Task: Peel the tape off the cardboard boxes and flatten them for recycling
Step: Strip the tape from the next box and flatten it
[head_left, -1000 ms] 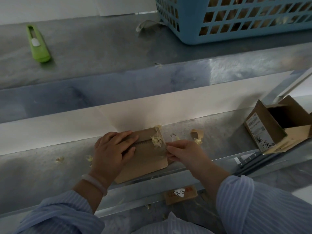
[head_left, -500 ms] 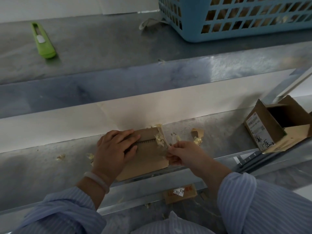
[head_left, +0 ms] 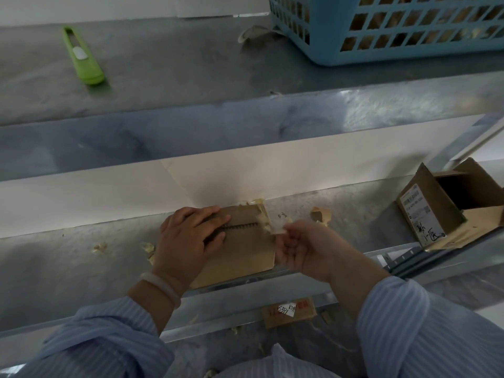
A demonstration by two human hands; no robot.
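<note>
While it lies flat on the lower metal ledge (head_left: 68,271), the flattened cardboard box (head_left: 240,257) sits at the ledge's near edge, with a dark serrated seam across its upper half. Left hand (head_left: 188,241) is palm down on the box's left part, pressing, with the fingers fairly straight and laid over the seam. Right hand (head_left: 302,249) is just beside the box's right edge, thumb and fingertips pinched on a pale tape strip (head_left: 273,227). The strip's far end meets the box's upper right corner, where crumpled tape residue shows (blurred, can't tell how much is stuck).

Pale bracelet (head_left: 163,289) on the left wrist, and striped blue sleeves (head_left: 103,342) on both arms. Small tape scraps (head_left: 99,246) lie on the ledge left of the box, and a torn cardboard bit (head_left: 320,214) lies near it on the right.

Well apart at far right on the same ledge, an open cardboard box (head_left: 441,197) lies tilted, flaps out, with a white label (head_left: 416,211) on the side facing the camera.

Below the ledge is a small cardboard piece (head_left: 302,313) with a white sticker. On the upper shelf (head_left: 177,64) a green utility knife (head_left: 83,55) lies at the left and a blue plastic basket (head_left: 381,55) stands at the right; its contents are unclear.
</note>
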